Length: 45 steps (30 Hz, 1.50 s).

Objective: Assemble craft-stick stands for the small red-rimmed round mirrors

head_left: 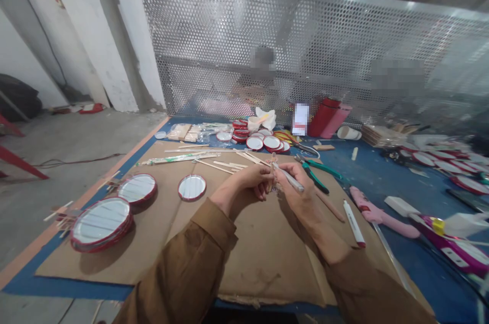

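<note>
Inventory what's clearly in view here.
Discs: many, white with red rims, left, rear, right
Cardboard: one, brown, on blue table
Sticks: several, pale, cardboard's far half
Pliers: one, teal, right of centre
Marker: one, white, cardboard's right
Glue gun: one, pink, right
Bottles: two, red and pink, rear
Power strip: one, purple, right
Perforated screen: one, silver, behind
Tool: one, whitish, centre
Left hand: one, bare, centre
Right hand: one, bare, holding tool

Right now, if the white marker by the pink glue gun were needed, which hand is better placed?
Probably the right hand: the white marker lies on that side, closer to it than to the left hand. It does hold a slim pale tool, though.
</note>
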{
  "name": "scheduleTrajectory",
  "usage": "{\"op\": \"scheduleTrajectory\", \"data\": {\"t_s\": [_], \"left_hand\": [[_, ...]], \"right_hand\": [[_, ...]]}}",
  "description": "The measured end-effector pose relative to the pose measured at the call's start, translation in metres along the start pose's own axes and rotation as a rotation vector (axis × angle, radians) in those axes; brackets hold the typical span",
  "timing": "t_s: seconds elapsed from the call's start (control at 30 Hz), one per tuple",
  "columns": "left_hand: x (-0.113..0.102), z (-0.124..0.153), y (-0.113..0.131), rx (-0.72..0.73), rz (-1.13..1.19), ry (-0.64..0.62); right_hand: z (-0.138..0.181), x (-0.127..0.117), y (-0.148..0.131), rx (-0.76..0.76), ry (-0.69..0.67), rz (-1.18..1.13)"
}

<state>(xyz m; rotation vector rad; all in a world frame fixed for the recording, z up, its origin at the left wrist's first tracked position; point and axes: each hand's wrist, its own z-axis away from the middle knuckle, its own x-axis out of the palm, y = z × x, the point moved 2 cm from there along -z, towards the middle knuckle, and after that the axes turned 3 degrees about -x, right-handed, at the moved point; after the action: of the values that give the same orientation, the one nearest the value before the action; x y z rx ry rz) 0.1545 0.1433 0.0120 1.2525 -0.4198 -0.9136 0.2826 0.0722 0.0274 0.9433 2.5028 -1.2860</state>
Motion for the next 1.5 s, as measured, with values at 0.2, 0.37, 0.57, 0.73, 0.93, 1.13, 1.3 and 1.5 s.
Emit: {"op": "scheduleTrajectory", "data": {"t_s": [0.2, 0.37, 0.57, 0.73, 0.93, 1.13, 1.3, 1.5], "left_hand": [[-0.0006, 0.0020, 0.0013, 0.011, -0.008, -0.009], [-0.0012, 0.0006, -0.0002, 0.001, 0.000, -0.007], [-0.0011, -0.0010, -0.0025, -0.001, 0.023, -0.008], [-0.0009, -0.0010, -0.0019, 0.001, 0.009, -0.006], [-0.0017, -0.0014, -0.0020, -0.010, -0.005, -0.007], [-0.0015, -0.0015, -0.0024, 0.014, 0.002, -0.020], [-0.0010, -0.0018, -0.0020, 0.017, -0.004, -0.012], [-0.0012, -0.0062, -0.0063, 0.024, 0.000, -0.016]], "right_hand": [[-0.0004, -0.0009, -0.0019, -0.018, 0.005, 0.000], [0.0004, -0.0001, 0.0010, -0.013, 0.021, -0.021], [0.0001, -0.0001, -0.0015, -0.016, 0.031, -0.030], [-0.0014, -0.0002, 0.0000, -0.001, 0.060, -0.006], [0.0012, -0.0002, 0.0049, 0.034, 0.035, -0.036], [0.0006, -0.0019, 0.0054, -0.004, 0.050, -0.016], [0.0003, -0.0016, 0.0016, 0.014, 0.031, -0.018], [-0.0008, -0.0003, 0.0005, -0.001, 0.046, -0.013]]}}
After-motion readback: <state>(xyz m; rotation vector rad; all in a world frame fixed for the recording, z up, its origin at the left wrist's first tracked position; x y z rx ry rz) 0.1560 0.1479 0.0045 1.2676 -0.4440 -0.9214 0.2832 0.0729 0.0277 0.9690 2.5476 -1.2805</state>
